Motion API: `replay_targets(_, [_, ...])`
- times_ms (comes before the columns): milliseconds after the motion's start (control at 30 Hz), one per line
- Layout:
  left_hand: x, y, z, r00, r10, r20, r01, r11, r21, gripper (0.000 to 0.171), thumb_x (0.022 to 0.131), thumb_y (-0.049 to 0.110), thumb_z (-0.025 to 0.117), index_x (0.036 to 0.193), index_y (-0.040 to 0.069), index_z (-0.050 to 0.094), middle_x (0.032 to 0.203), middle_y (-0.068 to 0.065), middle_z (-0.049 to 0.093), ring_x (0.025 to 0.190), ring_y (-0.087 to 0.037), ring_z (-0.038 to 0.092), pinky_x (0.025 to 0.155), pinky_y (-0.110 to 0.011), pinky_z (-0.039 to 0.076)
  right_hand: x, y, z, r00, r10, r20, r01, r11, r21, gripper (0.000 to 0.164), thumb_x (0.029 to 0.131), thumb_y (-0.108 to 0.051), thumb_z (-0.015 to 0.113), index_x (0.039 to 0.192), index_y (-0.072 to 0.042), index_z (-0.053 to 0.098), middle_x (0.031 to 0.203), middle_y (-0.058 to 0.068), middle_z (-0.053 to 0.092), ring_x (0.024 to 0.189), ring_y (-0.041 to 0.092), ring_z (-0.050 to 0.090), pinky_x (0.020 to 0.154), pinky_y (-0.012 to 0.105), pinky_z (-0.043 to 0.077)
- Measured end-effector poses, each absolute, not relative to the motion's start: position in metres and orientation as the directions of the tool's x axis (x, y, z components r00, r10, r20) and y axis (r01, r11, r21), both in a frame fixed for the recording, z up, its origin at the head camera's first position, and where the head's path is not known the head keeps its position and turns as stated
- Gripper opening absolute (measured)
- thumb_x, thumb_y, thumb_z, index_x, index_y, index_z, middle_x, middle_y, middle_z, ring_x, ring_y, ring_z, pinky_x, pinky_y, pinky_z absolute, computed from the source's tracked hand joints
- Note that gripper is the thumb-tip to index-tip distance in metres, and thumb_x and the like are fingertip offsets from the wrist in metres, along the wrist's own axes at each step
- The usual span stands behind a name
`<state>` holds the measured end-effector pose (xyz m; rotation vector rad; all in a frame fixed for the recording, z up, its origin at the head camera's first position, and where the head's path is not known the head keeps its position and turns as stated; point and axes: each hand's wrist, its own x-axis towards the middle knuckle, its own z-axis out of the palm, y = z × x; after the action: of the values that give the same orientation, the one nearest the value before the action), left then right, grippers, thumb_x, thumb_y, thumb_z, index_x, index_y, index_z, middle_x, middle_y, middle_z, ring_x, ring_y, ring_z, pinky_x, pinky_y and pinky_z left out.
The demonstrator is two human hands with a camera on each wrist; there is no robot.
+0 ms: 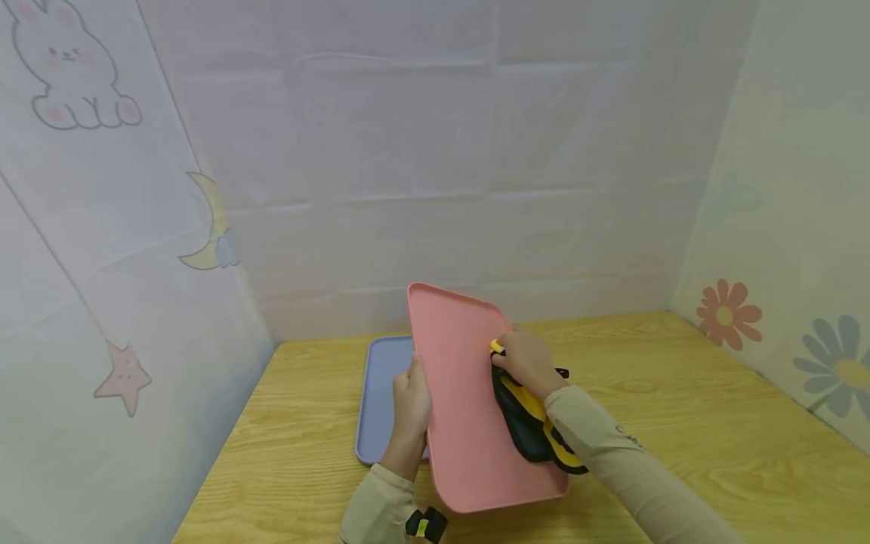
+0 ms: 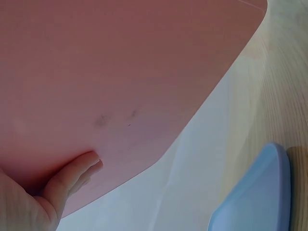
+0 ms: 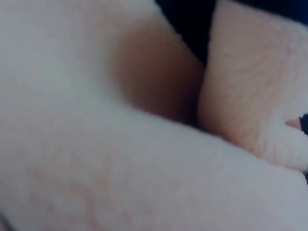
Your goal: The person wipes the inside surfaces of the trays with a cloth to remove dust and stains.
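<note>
Pink and smooth, the tray tilts steeply up off the bench, its inner face turned towards you. Your left hand grips its left edge, with the fingers bent against the underside, where the left wrist view shows dark smudges; that hold probably keeps the slope steady.

Your right hand has its fingers clamped on the upper end of a black-and-yellow article, which hangs along the tray's right side, its lower part in front of the inner face. Gripping it at the top probably lets you manage it while leaving the rest loose. You cannot tell how firmly it touches the tray; the right wrist view is mostly blurred skin.

Behind the tray, partly covered from your viewpoint, a blue tray lies flat on the bench, well placed as a separate surface.

The bench is yellowish wood grain. Creased pale cloth rises behind it, with a rabbit and moon on your left and flowers on your right.
</note>
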<state>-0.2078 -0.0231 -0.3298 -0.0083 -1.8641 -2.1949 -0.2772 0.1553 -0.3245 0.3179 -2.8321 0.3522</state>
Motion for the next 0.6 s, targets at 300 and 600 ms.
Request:
replay_targets(300, [-0.2066,-0.0228,-0.3279,-0.963,-0.192,0.19,0.216,-0.124,0.968,0.047,0.098,0.028,0.033,0.067,-0.001,0.054,0.061,-0.005,0.053,0.053,-0.013,0.049,0.051,-0.028,0.042,-0.2824,0.1654,-0.3325,-0.954,-0.133,0.269,-0.187,0.965,-0.186,0.019,0.08,-0.022,0.066,0.09,-0.006,0.068,0.081,0.012,0.054,0.06,0.021,0.05,0.048,0.033,0.042])
replay_targets(600, [-0.207,-0.0234,-0.3268,-0.958,-0.198,0.207,0.232,-0.113,0.966,0.046,0.098,0.026,0.034,0.063,0.003,0.052,0.059,-0.003,0.052,0.052,-0.012,0.048,0.05,-0.027,0.042,-0.2801,0.1616,-0.332,-0.936,-0.145,0.322,-0.221,0.951,-0.214,0.021,0.081,-0.019,0.062,0.063,-0.011,0.054,0.062,0.005,0.041,0.055,0.019,0.038,0.045,0.027,0.028])
